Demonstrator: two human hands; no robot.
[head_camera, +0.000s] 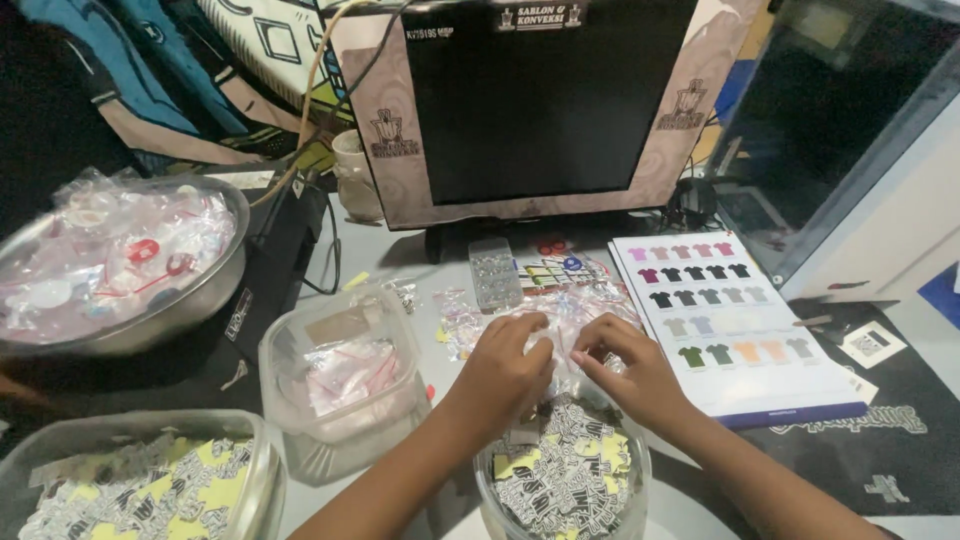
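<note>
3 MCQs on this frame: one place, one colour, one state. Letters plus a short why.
1. Where is the metal bowl?
A. far left
B. right of the monitor
C. on the shirt colour chart

2. The stickers in the round tub are black, white and:
A. yellow
B. red
C. green

3. The monitor screen is:
A. dark
B. showing a photo
C. cracked

Answers:
1 A, it sits at the left edge, full of clear bags.
2 A, yellow patches show among the stickers.
3 A, the screen is black.

Both the left hand and right hand pinch a clear plastic bag.
</note>
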